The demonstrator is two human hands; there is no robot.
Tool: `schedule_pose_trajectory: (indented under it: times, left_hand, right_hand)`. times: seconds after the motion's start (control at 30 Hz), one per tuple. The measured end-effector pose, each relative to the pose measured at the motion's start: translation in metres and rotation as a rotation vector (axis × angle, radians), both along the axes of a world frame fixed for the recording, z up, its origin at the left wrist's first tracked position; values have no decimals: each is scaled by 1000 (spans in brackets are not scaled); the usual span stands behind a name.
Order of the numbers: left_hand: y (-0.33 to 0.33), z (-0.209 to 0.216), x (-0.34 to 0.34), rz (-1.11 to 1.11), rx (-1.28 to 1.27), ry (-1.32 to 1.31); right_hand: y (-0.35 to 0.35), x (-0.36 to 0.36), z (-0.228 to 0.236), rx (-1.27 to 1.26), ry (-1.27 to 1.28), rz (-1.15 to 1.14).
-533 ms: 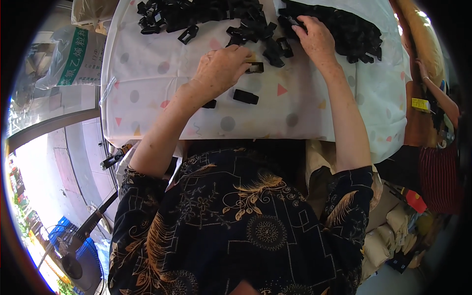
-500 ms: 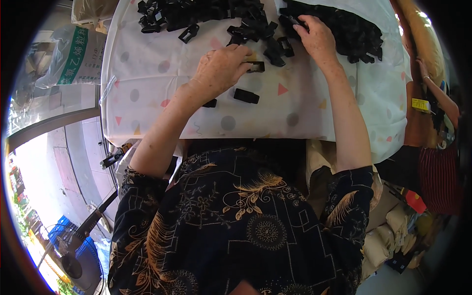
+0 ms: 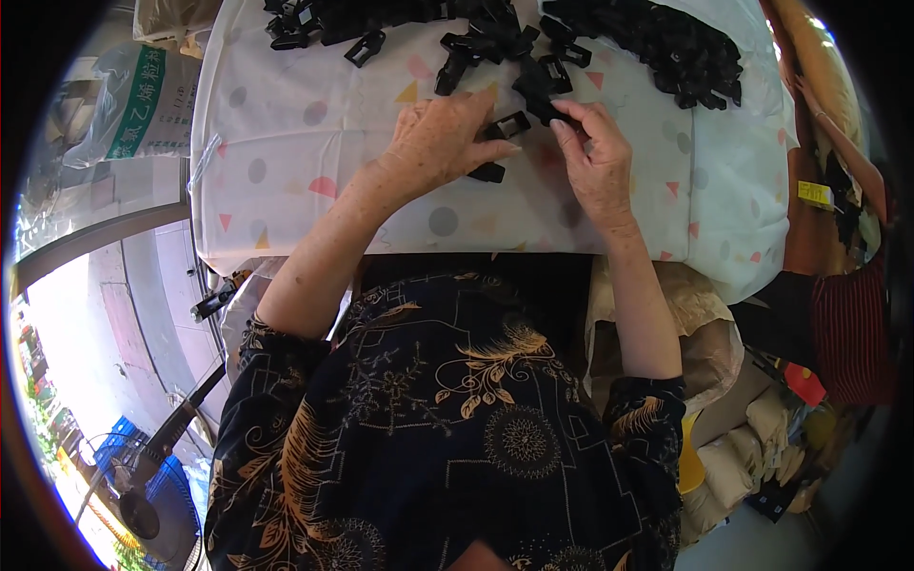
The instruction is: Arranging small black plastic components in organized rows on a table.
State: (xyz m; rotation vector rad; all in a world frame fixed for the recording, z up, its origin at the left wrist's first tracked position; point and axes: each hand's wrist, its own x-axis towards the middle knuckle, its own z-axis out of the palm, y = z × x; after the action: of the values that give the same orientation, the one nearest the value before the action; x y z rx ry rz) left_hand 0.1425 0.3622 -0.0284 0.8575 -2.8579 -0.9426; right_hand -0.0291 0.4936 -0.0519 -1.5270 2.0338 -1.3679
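Observation:
My left hand [image 3: 433,143] lies over the white patterned tablecloth, thumb stretched to the right and apart from the fingers. Beside its fingertips is a black plastic piece with a rectangular opening [image 3: 511,125]. A second black piece [image 3: 487,173] shows partly from beneath that hand. To the right, my right hand [image 3: 600,157] is closed in a pinch, thumb against index finger, on the end of a black plastic piece [image 3: 545,109]. What lies under the left palm is hidden.
A heap of black pieces [image 3: 362,19] spreads along the table's far side, and another pile [image 3: 666,48] lies at the far right on clear plastic. A printed plastic sack [image 3: 143,105] stands left of the table. A fan [image 3: 148,504] stands lower left. Another person's arm [image 3: 847,143] shows at right.
My right hand has left the right-hand pile and come nearer, toward my left hand, now pinching a piece. My left hand has shifted slightly right, partly covering a loose piece.

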Motion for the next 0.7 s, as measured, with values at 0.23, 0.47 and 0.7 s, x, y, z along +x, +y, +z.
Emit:
schedule_pose_trajectory:
  times: [0.23,0.47,0.7]
  left_hand:
    - [-5,-5,-7,-185,-304,161]
    - [-7,-14,-11,-283,-237,181]
    - [-3,-17,-10,-185,-112,214]
  right_hand:
    - [18,-9,-6,17,-43,-102]
    - [31,8,2,9,-73,-75]
    - [17,20,-4,-80,154,40]
